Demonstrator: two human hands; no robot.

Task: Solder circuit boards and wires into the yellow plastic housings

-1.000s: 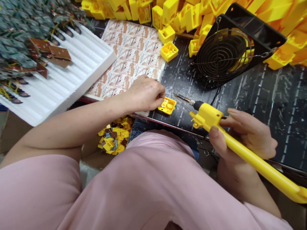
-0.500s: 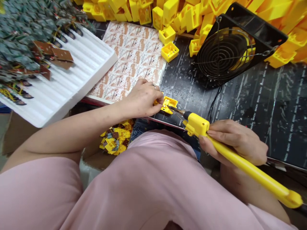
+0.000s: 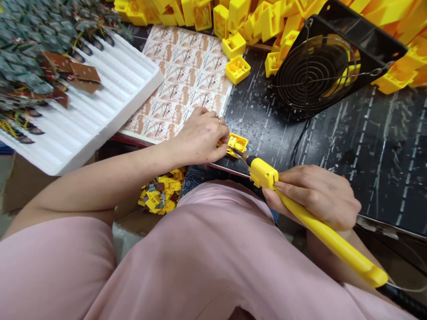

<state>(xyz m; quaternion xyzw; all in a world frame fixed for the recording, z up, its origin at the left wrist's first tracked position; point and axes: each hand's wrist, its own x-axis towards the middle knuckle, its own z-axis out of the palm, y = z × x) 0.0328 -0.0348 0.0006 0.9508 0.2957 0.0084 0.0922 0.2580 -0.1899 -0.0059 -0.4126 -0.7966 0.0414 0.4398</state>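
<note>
My left hand is closed on a small yellow plastic housing and holds it tilted at the near edge of the black work mat. My right hand grips a yellow soldering iron by its handle. The iron's metal tip reaches into the housing, just right of my left fingers. A ring shows on one left finger.
A black fan leans at the back right against a heap of yellow housings. A sheet of printed labels lies behind my left hand. A white foam tray with circuit boards sits left. A box of yellow scraps stands below the edge.
The soldering iron moved left and its tip went from beside the housing into it. My left hand tilted the housing up from lying flat.
</note>
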